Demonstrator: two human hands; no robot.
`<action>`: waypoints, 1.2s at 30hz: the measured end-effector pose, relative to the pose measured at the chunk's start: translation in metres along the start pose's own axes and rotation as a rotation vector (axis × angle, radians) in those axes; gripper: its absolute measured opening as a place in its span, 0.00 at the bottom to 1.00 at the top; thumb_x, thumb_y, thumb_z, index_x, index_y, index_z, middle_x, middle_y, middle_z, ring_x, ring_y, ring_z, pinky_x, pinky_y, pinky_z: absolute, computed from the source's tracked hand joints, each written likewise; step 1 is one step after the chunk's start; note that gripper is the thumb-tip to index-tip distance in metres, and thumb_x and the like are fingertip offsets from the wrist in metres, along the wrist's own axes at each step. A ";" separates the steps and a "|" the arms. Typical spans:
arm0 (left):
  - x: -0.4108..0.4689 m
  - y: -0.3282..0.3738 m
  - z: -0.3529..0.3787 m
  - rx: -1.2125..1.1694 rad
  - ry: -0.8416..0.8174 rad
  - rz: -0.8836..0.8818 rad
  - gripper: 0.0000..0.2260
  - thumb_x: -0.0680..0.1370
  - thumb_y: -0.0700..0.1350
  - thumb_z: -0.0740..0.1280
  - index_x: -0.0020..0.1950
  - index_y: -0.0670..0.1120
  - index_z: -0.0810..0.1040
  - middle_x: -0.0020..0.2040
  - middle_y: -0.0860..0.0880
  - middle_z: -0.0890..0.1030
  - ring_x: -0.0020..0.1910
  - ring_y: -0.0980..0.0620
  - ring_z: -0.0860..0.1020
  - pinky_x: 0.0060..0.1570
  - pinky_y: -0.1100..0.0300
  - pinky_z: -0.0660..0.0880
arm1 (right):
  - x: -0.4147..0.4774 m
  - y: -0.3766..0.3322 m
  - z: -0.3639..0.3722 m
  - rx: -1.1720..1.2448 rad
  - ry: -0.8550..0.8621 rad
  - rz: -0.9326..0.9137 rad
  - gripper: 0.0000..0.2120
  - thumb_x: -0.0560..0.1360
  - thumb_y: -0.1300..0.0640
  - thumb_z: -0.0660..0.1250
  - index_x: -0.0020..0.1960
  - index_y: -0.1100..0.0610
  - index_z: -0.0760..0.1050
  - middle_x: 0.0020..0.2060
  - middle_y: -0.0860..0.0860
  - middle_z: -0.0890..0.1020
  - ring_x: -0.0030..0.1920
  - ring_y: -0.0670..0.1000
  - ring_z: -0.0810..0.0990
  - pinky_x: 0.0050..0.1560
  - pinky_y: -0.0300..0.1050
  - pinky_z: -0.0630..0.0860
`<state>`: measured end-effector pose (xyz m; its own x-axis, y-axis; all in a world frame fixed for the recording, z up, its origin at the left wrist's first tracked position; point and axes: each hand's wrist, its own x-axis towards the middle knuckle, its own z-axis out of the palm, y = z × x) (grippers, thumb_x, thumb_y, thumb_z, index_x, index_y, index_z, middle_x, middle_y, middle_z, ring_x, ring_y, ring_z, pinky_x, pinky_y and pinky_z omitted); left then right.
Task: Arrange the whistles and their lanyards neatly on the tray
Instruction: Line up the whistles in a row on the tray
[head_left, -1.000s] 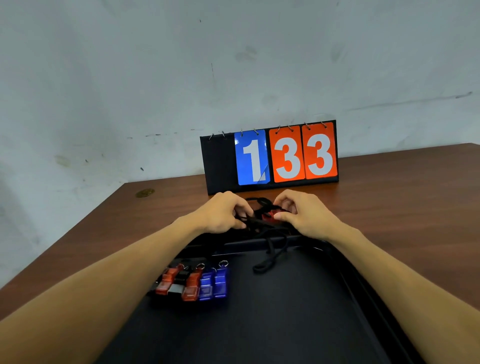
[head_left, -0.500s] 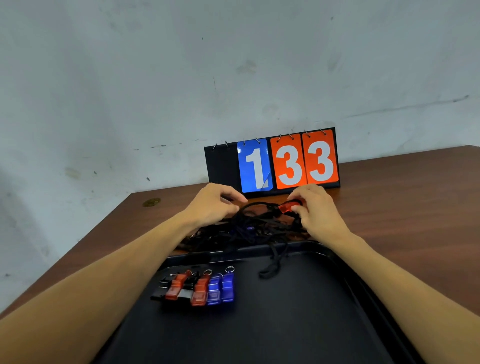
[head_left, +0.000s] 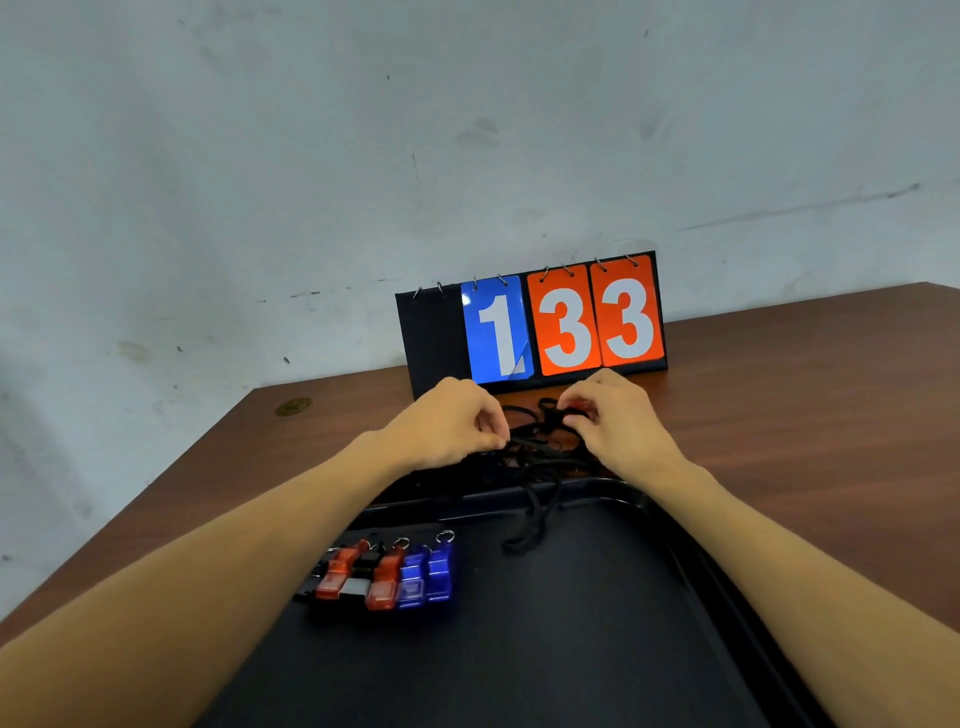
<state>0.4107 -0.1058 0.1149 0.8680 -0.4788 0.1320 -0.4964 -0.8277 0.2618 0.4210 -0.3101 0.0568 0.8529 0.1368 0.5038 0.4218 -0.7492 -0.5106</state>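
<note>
One translucent red whistle (head_left: 584, 408) sat pinched in the curled right hand (head_left: 621, 423). The left hand (head_left: 452, 426) nipped the tangled black lanyards (head_left: 540, 449) on the wooden bench (head_left: 779, 415), just beyond the glossy black tray (head_left: 519, 503), which held a row of whistles (head_left: 387, 577).

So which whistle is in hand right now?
The red whistle pinched in the right hand, beyond the tray's far rim; the row of whistles lies untouched on the tray.
</note>
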 end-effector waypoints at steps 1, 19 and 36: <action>0.002 -0.001 0.002 0.051 -0.019 -0.011 0.04 0.75 0.43 0.70 0.49 0.47 0.83 0.43 0.53 0.81 0.42 0.59 0.78 0.45 0.68 0.75 | 0.000 -0.001 0.000 0.007 0.004 -0.009 0.09 0.75 0.57 0.69 0.56 0.53 0.79 0.52 0.49 0.75 0.52 0.46 0.73 0.57 0.39 0.73; 0.010 0.002 0.001 -0.130 -0.016 -0.127 0.08 0.74 0.42 0.72 0.52 0.47 0.84 0.46 0.49 0.85 0.44 0.58 0.80 0.52 0.62 0.77 | -0.003 -0.002 -0.003 0.161 0.149 0.066 0.14 0.75 0.56 0.70 0.59 0.56 0.78 0.52 0.51 0.82 0.51 0.45 0.78 0.56 0.37 0.75; 0.017 0.000 -0.010 -0.190 0.444 -0.211 0.11 0.77 0.39 0.66 0.59 0.43 0.81 0.53 0.48 0.81 0.50 0.53 0.77 0.51 0.63 0.72 | 0.003 0.003 -0.006 0.335 0.410 0.338 0.12 0.76 0.61 0.67 0.59 0.57 0.76 0.57 0.51 0.78 0.55 0.49 0.78 0.57 0.40 0.72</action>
<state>0.4258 -0.1115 0.1271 0.8926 -0.1030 0.4389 -0.3337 -0.8054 0.4898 0.4230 -0.3159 0.0606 0.7965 -0.3820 0.4686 0.2795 -0.4546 -0.8457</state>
